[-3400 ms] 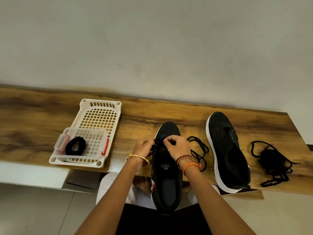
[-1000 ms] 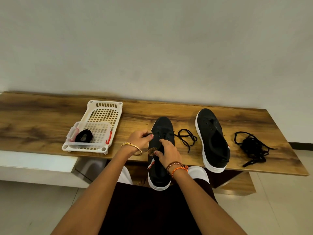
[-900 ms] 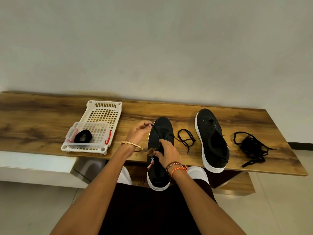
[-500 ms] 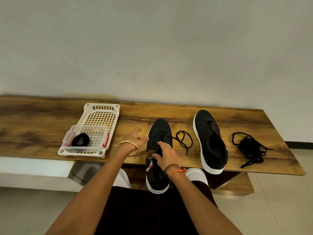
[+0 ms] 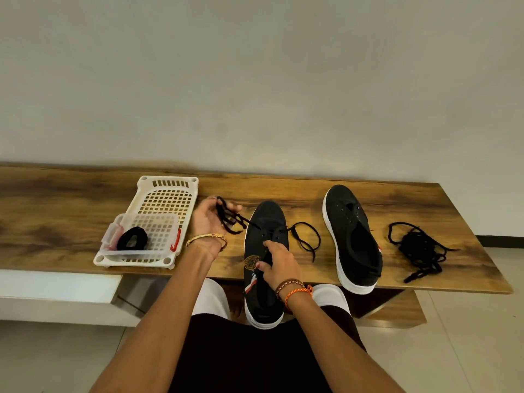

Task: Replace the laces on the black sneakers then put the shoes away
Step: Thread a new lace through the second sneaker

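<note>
Left hand (image 5: 208, 222) beside tray (image 5: 167, 191) (black coil (image 5: 132, 238) inside)

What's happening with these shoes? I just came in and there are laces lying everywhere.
A person is lacing a black sneaker on a wooden bench. The left hand holds loops of a black lace that runs to the front eyelets, while the right hand grips the shoe's tongue area. The second sneaker sits unlaced to the right, beside a tangled lace pile. A white basket sits to the left.
</note>
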